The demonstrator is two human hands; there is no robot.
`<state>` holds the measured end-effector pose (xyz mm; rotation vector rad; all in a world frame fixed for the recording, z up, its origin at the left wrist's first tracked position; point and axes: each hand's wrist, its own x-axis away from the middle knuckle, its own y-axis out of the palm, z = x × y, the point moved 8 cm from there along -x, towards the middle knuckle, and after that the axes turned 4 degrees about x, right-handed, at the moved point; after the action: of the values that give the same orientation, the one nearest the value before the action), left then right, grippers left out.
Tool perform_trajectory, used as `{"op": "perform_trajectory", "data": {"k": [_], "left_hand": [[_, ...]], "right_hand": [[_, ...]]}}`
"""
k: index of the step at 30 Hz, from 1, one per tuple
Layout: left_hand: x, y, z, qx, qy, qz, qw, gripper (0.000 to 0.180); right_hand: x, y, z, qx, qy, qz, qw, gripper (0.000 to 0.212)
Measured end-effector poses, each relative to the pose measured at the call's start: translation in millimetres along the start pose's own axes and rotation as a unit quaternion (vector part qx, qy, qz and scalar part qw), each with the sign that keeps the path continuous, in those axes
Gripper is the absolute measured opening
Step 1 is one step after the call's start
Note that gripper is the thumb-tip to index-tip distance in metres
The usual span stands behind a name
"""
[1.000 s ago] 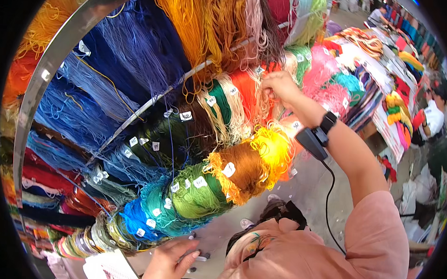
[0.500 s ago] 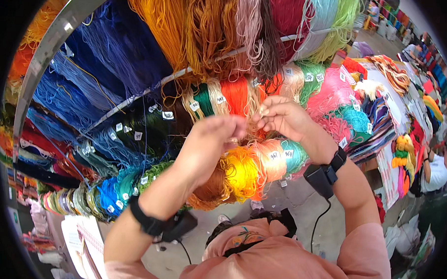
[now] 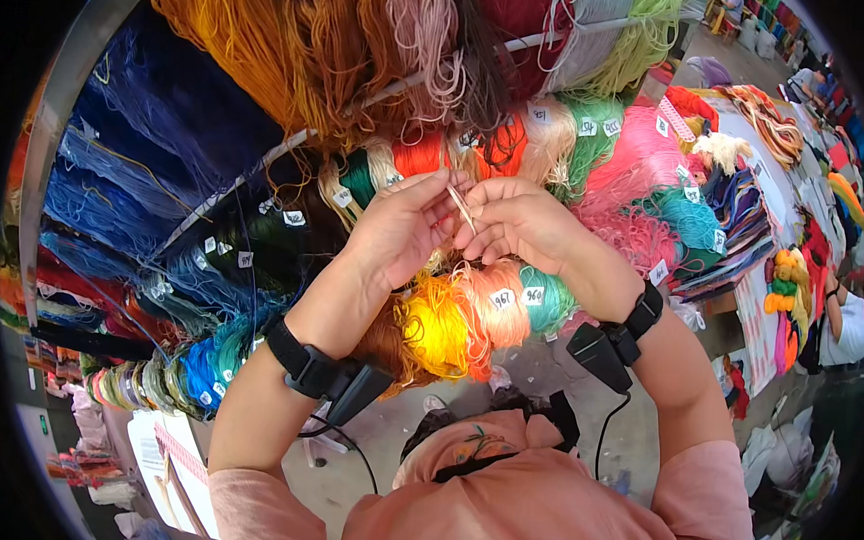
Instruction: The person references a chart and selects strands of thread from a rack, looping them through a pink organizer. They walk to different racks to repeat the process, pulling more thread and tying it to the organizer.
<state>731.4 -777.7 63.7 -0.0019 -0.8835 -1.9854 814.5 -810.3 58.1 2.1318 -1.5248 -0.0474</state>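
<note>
A thin cream-coloured thread strand stretches between my fingertips above the racks. My left hand pinches its upper end between thumb and index finger, the other fingers loosely curled. My right hand grips the strand from the other side with thumb and bent fingers. Beneath and around both hands hang skeins on a rod: an orange-red skein, a yellow skein, a peach skein and a teal skein. The fingers hide part of the skeins behind them.
Golden-brown hanks and blue hanks hang from a metal rail ahead and left. Pink yarn with paper tags lies at right, beside a table of coloured hanks. Another person is at far right.
Both hands have come closer together and the pale strand now shows between them. My left hand was blurred and has steadied with its palm turned more into view. The view has shifted slightly.
</note>
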Motion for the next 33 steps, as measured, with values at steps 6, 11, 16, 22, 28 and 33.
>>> {"op": "perform_trajectory", "data": {"k": [6,11,16,22,28,33], "left_hand": [[7,-1,4,0.033,-0.004,-0.041,0.999,0.018],[22,-11,13,-0.032,0.014,0.034,0.999,0.017],[97,-40,58,-0.103,0.06,0.045,0.992,0.01],[385,-280,172,-0.068,0.319,0.364,0.873,0.014],[596,-355,203,-0.202,0.434,0.642,0.599,0.022],[367,-202,162,-0.418,0.292,0.441,0.739,0.02]], "right_hand": [[-3,3,1,0.017,0.002,0.009,1.0,0.007],[-5,9,4,0.045,0.001,-0.016,0.999,0.008],[-8,-11,5,0.083,-0.046,0.059,0.994,0.015],[-10,-23,-9,0.137,-0.117,0.142,0.973,0.017],[-17,-36,-17,0.201,-0.146,0.227,0.942,0.013],[-34,-32,-28,0.297,-0.122,0.282,0.904,0.012]]}}
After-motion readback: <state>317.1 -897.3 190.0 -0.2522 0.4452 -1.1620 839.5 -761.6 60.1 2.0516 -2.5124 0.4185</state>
